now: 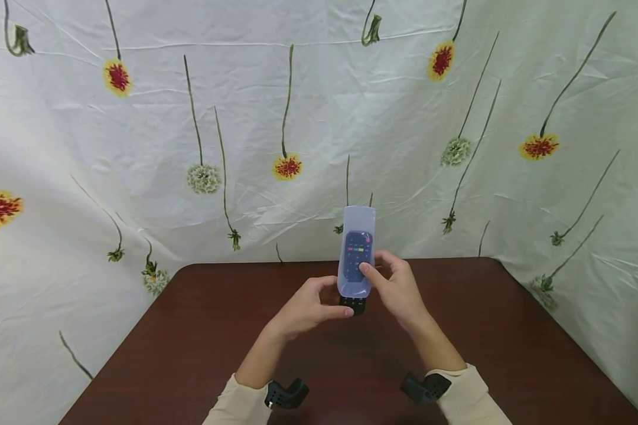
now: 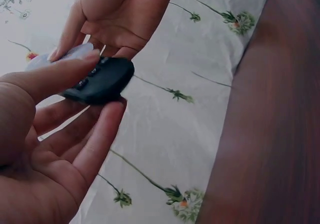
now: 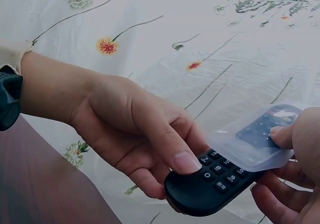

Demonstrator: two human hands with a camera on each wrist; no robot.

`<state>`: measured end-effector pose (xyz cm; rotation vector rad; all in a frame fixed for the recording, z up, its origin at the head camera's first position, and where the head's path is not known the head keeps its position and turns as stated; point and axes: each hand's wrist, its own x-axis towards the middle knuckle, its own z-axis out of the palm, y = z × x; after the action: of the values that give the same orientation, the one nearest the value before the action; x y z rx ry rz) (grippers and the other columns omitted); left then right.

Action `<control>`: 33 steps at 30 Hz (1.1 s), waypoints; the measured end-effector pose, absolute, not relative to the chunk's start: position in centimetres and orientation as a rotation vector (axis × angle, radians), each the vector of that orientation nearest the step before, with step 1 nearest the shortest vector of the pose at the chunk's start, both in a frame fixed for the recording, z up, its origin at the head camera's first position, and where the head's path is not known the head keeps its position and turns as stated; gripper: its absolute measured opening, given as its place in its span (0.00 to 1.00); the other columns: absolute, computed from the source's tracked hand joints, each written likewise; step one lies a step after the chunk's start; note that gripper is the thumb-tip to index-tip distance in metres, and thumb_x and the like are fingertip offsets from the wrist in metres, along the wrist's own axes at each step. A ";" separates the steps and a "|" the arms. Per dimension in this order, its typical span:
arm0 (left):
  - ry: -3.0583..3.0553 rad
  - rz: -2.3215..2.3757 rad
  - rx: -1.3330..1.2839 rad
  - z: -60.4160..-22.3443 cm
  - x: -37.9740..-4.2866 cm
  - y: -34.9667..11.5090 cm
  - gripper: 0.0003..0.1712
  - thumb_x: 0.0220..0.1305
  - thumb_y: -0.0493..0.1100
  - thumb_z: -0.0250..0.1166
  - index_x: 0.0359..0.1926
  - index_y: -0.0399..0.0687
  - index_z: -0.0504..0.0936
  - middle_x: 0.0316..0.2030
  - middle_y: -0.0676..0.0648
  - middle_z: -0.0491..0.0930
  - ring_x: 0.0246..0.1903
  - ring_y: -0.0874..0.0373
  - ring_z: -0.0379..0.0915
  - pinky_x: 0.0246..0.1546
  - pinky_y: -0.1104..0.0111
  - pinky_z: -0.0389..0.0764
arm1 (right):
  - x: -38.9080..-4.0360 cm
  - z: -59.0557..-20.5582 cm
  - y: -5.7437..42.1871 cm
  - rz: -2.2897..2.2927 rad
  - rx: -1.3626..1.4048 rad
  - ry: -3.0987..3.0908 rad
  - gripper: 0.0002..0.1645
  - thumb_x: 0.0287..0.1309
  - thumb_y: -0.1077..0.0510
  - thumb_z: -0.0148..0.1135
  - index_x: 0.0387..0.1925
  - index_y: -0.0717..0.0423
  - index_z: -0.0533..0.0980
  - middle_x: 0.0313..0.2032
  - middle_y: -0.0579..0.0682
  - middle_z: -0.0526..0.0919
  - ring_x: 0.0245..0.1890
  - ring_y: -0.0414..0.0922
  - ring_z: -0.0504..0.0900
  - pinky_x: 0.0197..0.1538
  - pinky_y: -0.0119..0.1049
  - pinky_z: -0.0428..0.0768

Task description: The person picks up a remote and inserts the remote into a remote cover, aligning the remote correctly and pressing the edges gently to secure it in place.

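A black remote control [image 3: 200, 196] is held up above the table, its upper part inside a translucent sleeve [image 1: 359, 219]. Its lower end, with number keys, sticks out of the sleeve. My left hand [image 1: 309, 304] grips that bare end, thumb on the key side and fingers behind. Higher up, my right hand [image 1: 399, 289] pinches the sleeved part, thumb on the front. The left wrist view shows the remote's dark rounded end [image 2: 107, 81] between left thumb and fingers. Coloured keys show through the sleeve in the head view.
The dark reddish-brown table [image 1: 218, 354] lies below both hands. Behind and beside it hangs a white cloth [image 1: 324, 106] printed with flowers. Each wrist wears a black band device, such as the one on the left wrist [image 1: 287, 394].
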<state>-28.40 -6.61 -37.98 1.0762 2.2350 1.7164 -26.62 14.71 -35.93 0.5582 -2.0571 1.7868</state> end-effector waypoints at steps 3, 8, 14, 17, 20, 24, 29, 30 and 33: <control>2.227 1.752 1.031 -38.0 -28.4 -6.5 0.26 0.64 0.35 0.74 0.63 0.38 0.81 0.51 0.45 0.85 0.44 0.50 0.86 0.45 0.60 0.85 | -26.6 -35.8 14.7 1.805 0.561 -2.049 0.11 0.70 0.62 0.65 0.49 0.66 0.81 0.41 0.59 0.83 0.41 0.52 0.81 0.40 0.37 0.83; 2.227 1.798 1.043 -37.9 -28.5 -6.5 0.22 0.63 0.32 0.73 0.58 0.35 0.83 0.49 0.43 0.85 0.44 0.49 0.87 0.44 0.60 0.85 | -26.7 -35.8 14.7 1.806 0.566 -2.045 0.11 0.71 0.62 0.65 0.50 0.65 0.81 0.40 0.58 0.82 0.39 0.51 0.81 0.38 0.37 0.82; 2.270 1.784 1.086 -37.9 -28.4 -6.6 0.22 0.63 0.30 0.73 0.58 0.34 0.83 0.48 0.43 0.86 0.42 0.51 0.87 0.42 0.62 0.86 | -26.6 -35.8 14.5 1.818 0.567 -2.068 0.12 0.72 0.61 0.64 0.51 0.65 0.81 0.41 0.58 0.82 0.37 0.51 0.81 0.39 0.42 0.83; 2.318 1.766 1.088 -37.9 -28.3 -6.7 0.21 0.62 0.31 0.74 0.57 0.36 0.84 0.47 0.45 0.87 0.40 0.53 0.87 0.41 0.63 0.86 | -26.6 -35.8 14.5 1.825 0.569 -2.071 0.13 0.72 0.61 0.64 0.52 0.65 0.80 0.41 0.58 0.82 0.37 0.51 0.81 0.39 0.44 0.83; 2.311 1.774 1.095 -37.8 -28.2 -6.7 0.21 0.63 0.31 0.73 0.57 0.36 0.84 0.47 0.45 0.87 0.40 0.53 0.87 0.42 0.63 0.85 | -26.6 -35.8 14.5 1.831 0.571 -2.065 0.12 0.72 0.61 0.64 0.51 0.65 0.80 0.42 0.58 0.82 0.39 0.50 0.81 0.39 0.43 0.83; 2.230 1.827 1.069 -37.7 -28.2 -6.6 0.20 0.63 0.31 0.73 0.57 0.34 0.84 0.47 0.43 0.87 0.42 0.50 0.87 0.43 0.62 0.85 | -26.5 -35.7 14.4 1.844 0.571 -2.055 0.11 0.72 0.60 0.63 0.48 0.66 0.80 0.43 0.58 0.83 0.40 0.50 0.81 0.39 0.41 0.83; 2.153 1.904 1.032 -37.8 -28.3 -6.6 0.20 0.63 0.30 0.72 0.56 0.31 0.83 0.47 0.41 0.86 0.43 0.47 0.87 0.43 0.60 0.86 | -26.4 -35.9 14.1 1.871 0.589 -2.035 0.12 0.73 0.60 0.62 0.49 0.66 0.79 0.45 0.59 0.83 0.41 0.50 0.82 0.39 0.38 0.84; 2.147 1.915 1.028 -37.8 -28.3 -6.6 0.20 0.63 0.30 0.72 0.55 0.30 0.83 0.47 0.40 0.86 0.43 0.47 0.87 0.43 0.60 0.86 | -26.5 -36.0 14.0 1.874 0.595 -2.034 0.12 0.74 0.60 0.62 0.50 0.67 0.79 0.45 0.59 0.83 0.41 0.50 0.82 0.39 0.38 0.84; 2.132 1.935 1.009 -37.8 -28.2 -6.6 0.20 0.62 0.30 0.72 0.55 0.29 0.83 0.47 0.39 0.86 0.43 0.47 0.87 0.44 0.59 0.86 | -26.5 -36.3 13.8 1.873 0.597 -2.045 0.13 0.74 0.59 0.61 0.51 0.66 0.78 0.46 0.59 0.83 0.41 0.50 0.82 0.39 0.38 0.84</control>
<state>-28.21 -6.58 -37.82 1.0087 2.1321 1.9354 -26.53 13.81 -36.32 0.5966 -2.0446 1.8732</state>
